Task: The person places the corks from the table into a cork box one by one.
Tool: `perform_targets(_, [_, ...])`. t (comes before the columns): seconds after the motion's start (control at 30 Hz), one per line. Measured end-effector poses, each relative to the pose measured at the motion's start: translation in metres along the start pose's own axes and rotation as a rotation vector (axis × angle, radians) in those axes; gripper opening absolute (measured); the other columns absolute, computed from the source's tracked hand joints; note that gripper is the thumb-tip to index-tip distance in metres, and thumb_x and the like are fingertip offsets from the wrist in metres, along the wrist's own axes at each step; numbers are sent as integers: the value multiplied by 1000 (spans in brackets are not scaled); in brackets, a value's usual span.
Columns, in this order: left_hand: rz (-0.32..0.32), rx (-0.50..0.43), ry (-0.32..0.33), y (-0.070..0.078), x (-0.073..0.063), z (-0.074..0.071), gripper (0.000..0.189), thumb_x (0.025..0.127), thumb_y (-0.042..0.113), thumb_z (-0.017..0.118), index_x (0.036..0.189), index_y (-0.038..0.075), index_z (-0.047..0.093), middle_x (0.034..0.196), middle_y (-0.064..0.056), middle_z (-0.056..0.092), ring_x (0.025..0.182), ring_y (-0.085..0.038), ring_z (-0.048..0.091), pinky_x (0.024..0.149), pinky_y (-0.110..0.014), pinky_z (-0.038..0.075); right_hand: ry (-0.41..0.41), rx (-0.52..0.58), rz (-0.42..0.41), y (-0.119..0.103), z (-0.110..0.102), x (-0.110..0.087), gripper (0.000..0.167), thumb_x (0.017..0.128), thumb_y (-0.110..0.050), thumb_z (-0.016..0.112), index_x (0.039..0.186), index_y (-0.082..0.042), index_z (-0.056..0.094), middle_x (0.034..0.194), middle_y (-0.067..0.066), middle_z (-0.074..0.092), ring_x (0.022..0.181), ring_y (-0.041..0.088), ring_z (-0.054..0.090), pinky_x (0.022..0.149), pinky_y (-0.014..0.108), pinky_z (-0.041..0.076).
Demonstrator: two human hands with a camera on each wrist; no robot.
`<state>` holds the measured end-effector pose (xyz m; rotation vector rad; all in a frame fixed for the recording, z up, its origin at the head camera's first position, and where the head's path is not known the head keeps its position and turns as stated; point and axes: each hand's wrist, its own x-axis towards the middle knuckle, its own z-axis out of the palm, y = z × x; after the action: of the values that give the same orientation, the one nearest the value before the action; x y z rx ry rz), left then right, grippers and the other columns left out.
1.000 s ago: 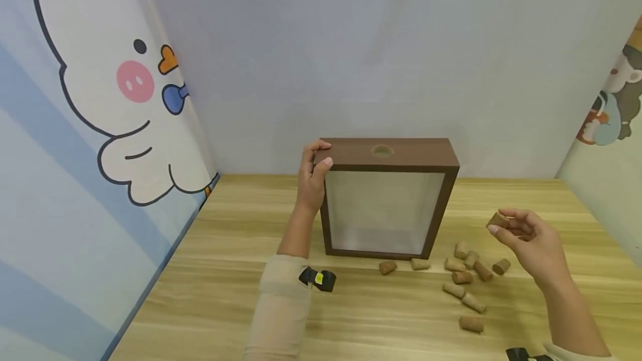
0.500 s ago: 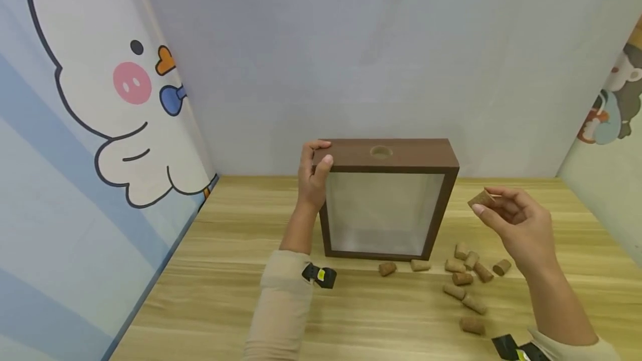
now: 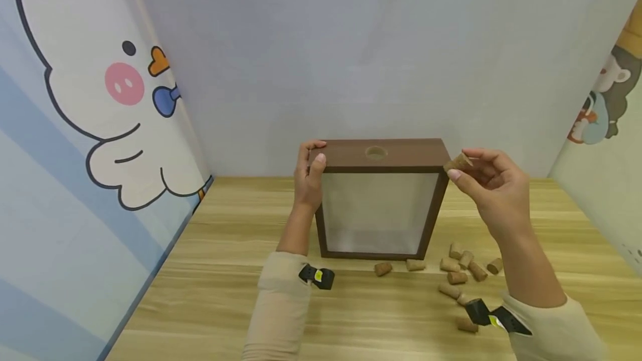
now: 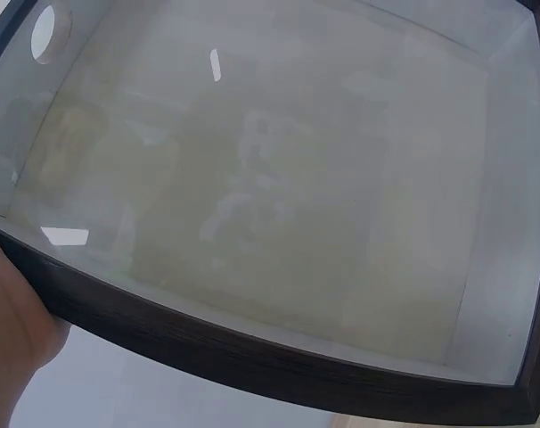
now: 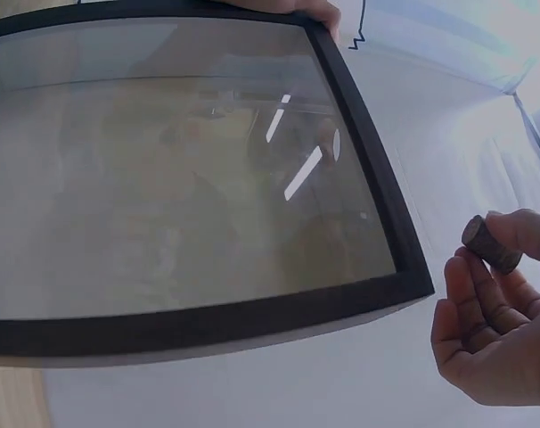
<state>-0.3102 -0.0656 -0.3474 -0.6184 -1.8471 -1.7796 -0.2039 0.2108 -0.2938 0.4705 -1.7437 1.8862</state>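
A dark brown shadow box frame (image 3: pixel 351 155) with a glass front stands upright on the table, a round hole (image 3: pixel 376 153) in its top face. My left hand (image 3: pixel 308 180) grips its upper left corner, thumb in front and fingers over the top. At the upper right corner, my right hand (image 3: pixel 496 194) pinches a cork (image 3: pixel 457 162) between thumb and fingers, and the cork overlaps that corner in the head view. The right wrist view shows the cork (image 5: pixel 491 244) held beside the frame (image 5: pixel 377 178). Behind the glass the box looks bare in the left wrist view.
Several loose corks (image 3: pixel 457 277) lie on the wood-grain table (image 3: pixel 200 305) below my right hand. Two more corks lie along the frame's lower edge, one of them a darker cork (image 3: pixel 383 269). A pale wall (image 3: pixel 381 60) rises close behind the box.
My right hand has carried the cork up and to the left, from above the loose corks to the frame's upper right corner. The left hand keeps its grip on the frame.
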Motion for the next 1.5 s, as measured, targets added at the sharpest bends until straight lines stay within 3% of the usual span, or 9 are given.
perform_targets(0.17, [9, 6, 14, 0, -1, 0, 50, 83, 41, 40, 117, 4, 46, 130, -12, 45, 102, -24, 43, 83, -40, 34, -57, 65, -57, -2, 17, 11, 31, 78, 14, 63, 108, 5, 59, 93, 7, 67, 80, 15, 62, 69, 20, 49])
perform_targets(0.3, [39, 9, 17, 7, 0, 0, 50, 83, 35, 39, 116, -2, 45, 128, -19, 45, 104, -25, 42, 84, -39, 33, -98, 49, -73, -1, 31, 23, 30, 79, 13, 63, 108, 6, 58, 93, 7, 68, 80, 16, 63, 69, 20, 49])
perform_targets(0.5, [55, -2, 21, 37, -3, 2, 49, 82, 29, 39, 112, -9, 44, 123, -26, 46, 107, -24, 42, 87, -37, 32, -102, -110, -89, 1, 53, 44, 28, 78, 7, 68, 105, 6, 59, 88, 1, 68, 75, 14, 64, 66, 21, 49])
perform_targets(0.63, [69, -14, 15, 39, -2, 1, 48, 82, 26, 38, 112, -11, 44, 121, -27, 45, 109, -24, 41, 90, -36, 30, -111, -223, -101, 6, 67, 58, 29, 79, 1, 70, 106, 6, 61, 87, 2, 66, 73, 13, 62, 65, 21, 48])
perform_targets(0.73, [80, -31, 1, 36, 1, 0, 47, 82, 23, 38, 112, -12, 43, 120, -28, 44, 111, -24, 40, 92, -35, 29, -157, -286, -50, 9, 75, 66, 32, 79, -4, 71, 108, 4, 62, 90, 8, 65, 75, 15, 60, 65, 22, 47])
perform_targets(1.0, [83, -62, -20, 29, 6, 0, 48, 81, 22, 38, 113, -14, 42, 120, -28, 43, 112, -22, 40, 94, -34, 28, -355, -484, 245, 7, 84, 85, 32, 80, -12, 73, 109, -5, 62, 96, 10, 63, 85, 20, 59, 70, 31, 45])
perform_targets(1.2, [76, -95, -37, 27, 8, 1, 49, 81, 22, 37, 114, -15, 41, 120, -28, 41, 109, -22, 40, 94, -34, 28, -367, -498, 292, 8, 84, 92, 31, 77, -7, 75, 105, -1, 63, 89, 13, 66, 79, 21, 61, 63, 25, 44])
perform_targets(1.4, [75, -93, -14, 27, 9, 3, 50, 80, 22, 38, 113, -14, 42, 120, -28, 42, 106, -18, 40, 91, -33, 28, -353, -486, 291, 8, 82, 88, 38, 78, -11, 75, 113, -4, 62, 96, 13, 64, 88, 23, 59, 73, 31, 44])
perform_targets(1.5, [77, -91, -12, 26, 8, 3, 49, 81, 22, 38, 114, -14, 42, 121, -29, 41, 107, -17, 39, 91, -33, 28, -333, -473, 245, 6, 78, 78, 44, 80, -16, 73, 120, -5, 59, 102, 13, 62, 91, 23, 57, 76, 33, 44])
